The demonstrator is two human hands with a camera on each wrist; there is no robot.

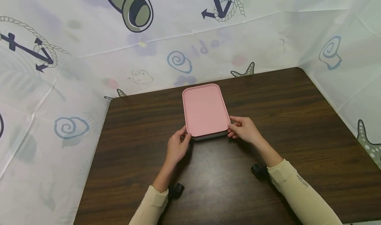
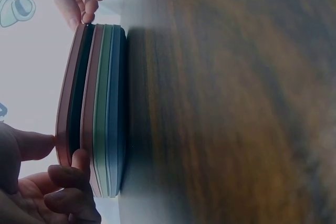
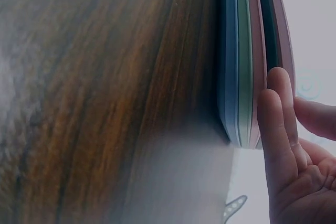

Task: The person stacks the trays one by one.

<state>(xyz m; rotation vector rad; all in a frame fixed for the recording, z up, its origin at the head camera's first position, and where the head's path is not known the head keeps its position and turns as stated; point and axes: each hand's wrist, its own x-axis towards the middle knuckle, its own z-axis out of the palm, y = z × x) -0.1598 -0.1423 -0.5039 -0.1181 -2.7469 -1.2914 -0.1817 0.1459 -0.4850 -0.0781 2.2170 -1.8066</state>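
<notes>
A pink rectangular tray (image 1: 205,111) with a raised rim tops a stack near the table's far edge. Beneath it, the left wrist view shows a dark band, then a second pink tray (image 2: 89,103), a green tray (image 2: 102,108) and a blue tray (image 2: 115,111) against the table. My left hand (image 1: 177,147) pinches the top tray's near left corner, thumb on the rim and a fingertip below. At the near right corner, my right hand (image 1: 245,130) pinches it likewise, with fingers (image 3: 277,124) along the stack's side.
The dark wood-grain table (image 1: 143,165) has rounded far corners. A white cloth (image 1: 166,26) printed with anchors, shells and starfish hangs behind and beside it. Black wrist devices (image 1: 177,191) sit under both pale sleeves (image 1: 300,192).
</notes>
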